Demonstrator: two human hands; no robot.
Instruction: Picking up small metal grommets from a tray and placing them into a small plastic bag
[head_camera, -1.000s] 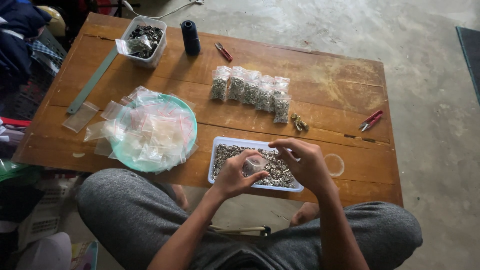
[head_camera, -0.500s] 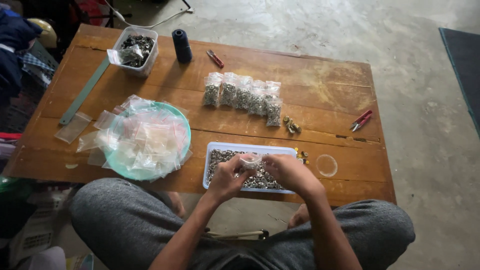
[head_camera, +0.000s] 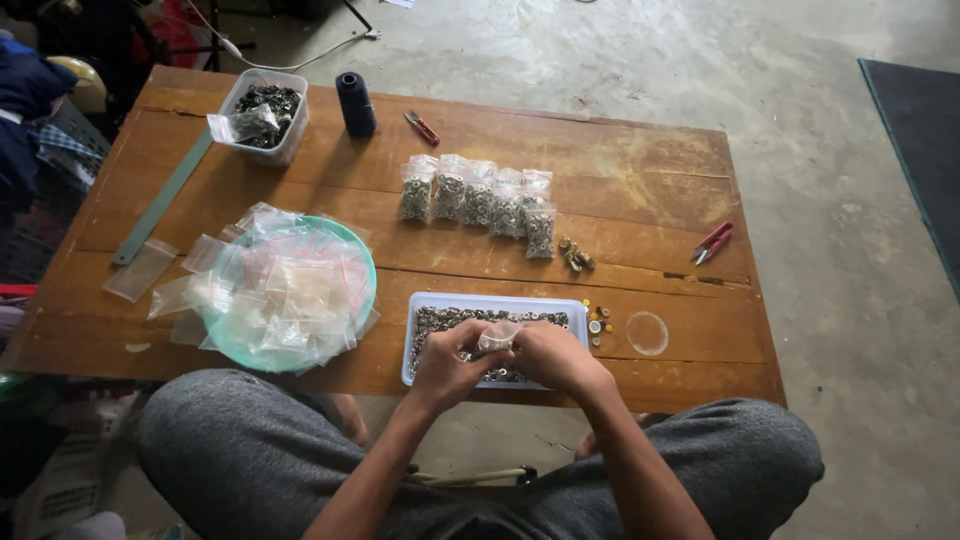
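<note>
Both hands, left hand (head_camera: 447, 362) and right hand (head_camera: 553, 357), pinch a small clear bag (head_camera: 497, 337) over the white tray (head_camera: 493, 303) of metal rings; a tilt could spill rings across the bench (head_camera: 640, 200).

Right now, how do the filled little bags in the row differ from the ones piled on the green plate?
The row of bags holds small metal pieces and stands lined up mid-table; the bags on the green plate look empty, flat and heaped loosely. Both are small clear plastic bags.

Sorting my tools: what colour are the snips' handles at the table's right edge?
Red, on the snips, head view.
</note>
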